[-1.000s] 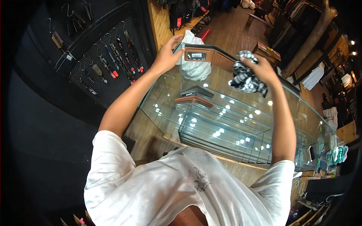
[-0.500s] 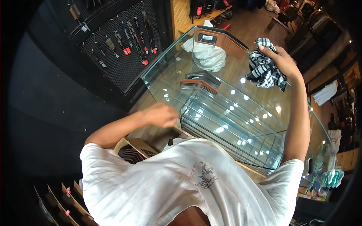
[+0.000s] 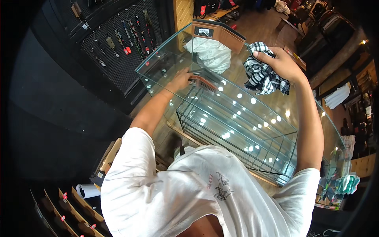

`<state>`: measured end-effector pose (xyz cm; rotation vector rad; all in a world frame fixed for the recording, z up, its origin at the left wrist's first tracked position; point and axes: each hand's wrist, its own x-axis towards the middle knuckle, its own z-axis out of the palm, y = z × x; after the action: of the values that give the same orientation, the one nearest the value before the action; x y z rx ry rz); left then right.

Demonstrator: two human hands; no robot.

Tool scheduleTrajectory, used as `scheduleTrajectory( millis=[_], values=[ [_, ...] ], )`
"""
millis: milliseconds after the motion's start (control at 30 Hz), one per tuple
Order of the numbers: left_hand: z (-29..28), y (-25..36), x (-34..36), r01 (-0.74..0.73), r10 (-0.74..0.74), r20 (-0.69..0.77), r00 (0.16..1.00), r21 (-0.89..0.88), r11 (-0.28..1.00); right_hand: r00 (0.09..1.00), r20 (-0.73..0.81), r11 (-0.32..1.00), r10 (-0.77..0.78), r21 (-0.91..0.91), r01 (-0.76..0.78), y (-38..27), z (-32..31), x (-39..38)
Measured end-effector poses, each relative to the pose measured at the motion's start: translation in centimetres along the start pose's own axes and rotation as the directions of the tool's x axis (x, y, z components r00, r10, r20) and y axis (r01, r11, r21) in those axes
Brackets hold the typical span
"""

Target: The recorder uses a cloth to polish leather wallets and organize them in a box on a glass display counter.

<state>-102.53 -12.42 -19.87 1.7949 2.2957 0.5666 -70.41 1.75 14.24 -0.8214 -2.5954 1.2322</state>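
My left hand [image 3: 180, 79] is closed at the left end of a small stack of grey and brown wallets [image 3: 206, 83] at the glass display case [image 3: 233, 124]. My right hand [image 3: 279, 62] grips a crumpled black-and-white checked cloth [image 3: 265, 74] at the right, over the case. An open brown wallet [image 3: 221, 34] stands along the case's far edge, to the upper left of the cloth. Below that wallet lies a white crumpled bundle [image 3: 209, 54], seen through or on the glass; I cannot tell which.
A black mesh panel [image 3: 114, 67] with hanging accessories is at my left. Dark boards [image 3: 63, 213] with red tags and a cardboard box [image 3: 107, 157] are at lower left. Clothing [image 3: 337, 96] and a wooden floor [image 3: 258, 21] lie beyond; green-white items [image 3: 346, 183] sit at right.
My left hand left the standing wallet, dropped toward me, then reached up to the wallet stack. My right hand still holds the cloth, a little farther right than at first.
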Motion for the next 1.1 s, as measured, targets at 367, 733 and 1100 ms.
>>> scheduleTrajectory(
  millis=[367,733,1100],
  values=[
    [-10.0,7.7,-14.9,-0.127,0.124,0.074,0.99,0.037,0.991,0.989,0.095,0.992,-0.11,0.074,0.103,2.3,-0.6,1.0],
    [-30.7,23.8,-29.3,0.136,-0.139,0.077,0.987,0.039,0.99,0.909,0.145,0.92,-0.391,0.023,0.392,2.5,-0.9,1.9],
    [-26.4,16.4,-14.2,-0.313,0.299,-0.236,0.924,-0.022,0.949,0.919,-0.117,0.923,-0.377,-0.135,0.361,0.9,0.1,-0.5]
  ],
)
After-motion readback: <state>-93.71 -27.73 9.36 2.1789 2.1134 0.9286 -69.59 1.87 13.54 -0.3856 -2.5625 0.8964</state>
